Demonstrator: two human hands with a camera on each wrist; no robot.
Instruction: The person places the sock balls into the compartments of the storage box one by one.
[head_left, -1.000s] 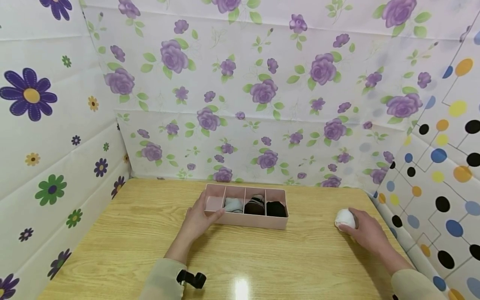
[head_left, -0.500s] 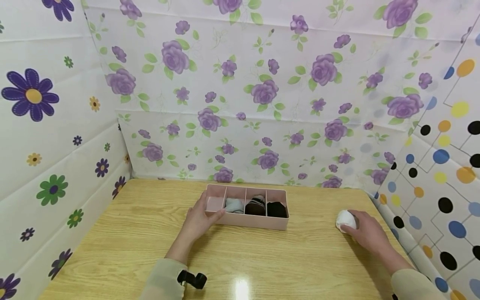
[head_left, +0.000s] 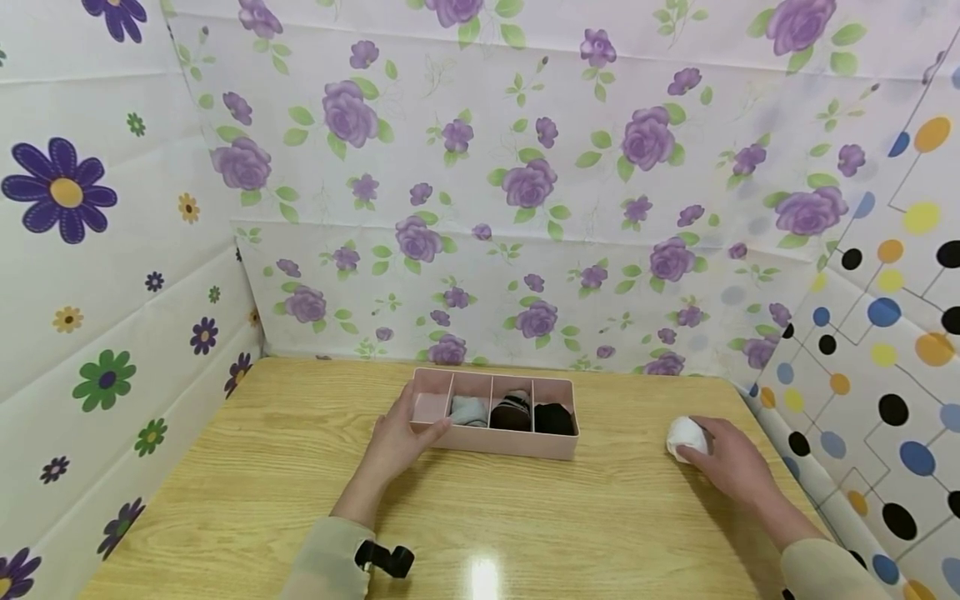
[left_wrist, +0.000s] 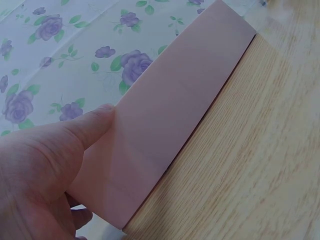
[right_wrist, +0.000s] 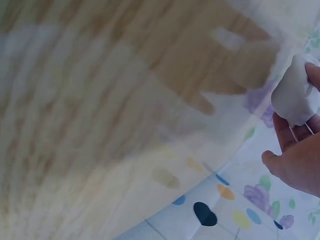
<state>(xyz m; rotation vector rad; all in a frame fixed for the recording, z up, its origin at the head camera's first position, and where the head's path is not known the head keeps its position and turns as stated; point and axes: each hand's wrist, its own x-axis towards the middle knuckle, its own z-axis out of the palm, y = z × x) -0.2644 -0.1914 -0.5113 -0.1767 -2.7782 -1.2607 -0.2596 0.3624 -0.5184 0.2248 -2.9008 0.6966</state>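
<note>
A pink divided box (head_left: pixel 495 442) stands near the back of the table. My left hand (head_left: pixel 397 437) grips its left end, thumb at the front rim and fingers along the left side. In the left wrist view the thumb of the left hand (left_wrist: pixel 45 155) lies at the edge of the long pink wall (left_wrist: pixel 160 110). The leftmost compartment is bare; the others hold a pale grey bundle (head_left: pixel 468 411), a dark striped bundle (head_left: pixel 512 410) and a black bundle (head_left: pixel 553 418). Off to the right, my right hand (head_left: pixel 735 462) holds a white rolled sock (head_left: pixel 686 438) between thumb and fingers.
The wooden table (head_left: pixel 600 525) has a glossy top that mirrors the right hand in the right wrist view. Flowered cloth (head_left: pixel 465 208) hangs behind, and a dotted cloth (head_left: pixel 877 400) borders the right side. A black wrist mount (head_left: pixel 386 558) sits on the left sleeve.
The right hand has shifted very slightly left and up with the white rolled sock. The left hand and the box stay in place.
</note>
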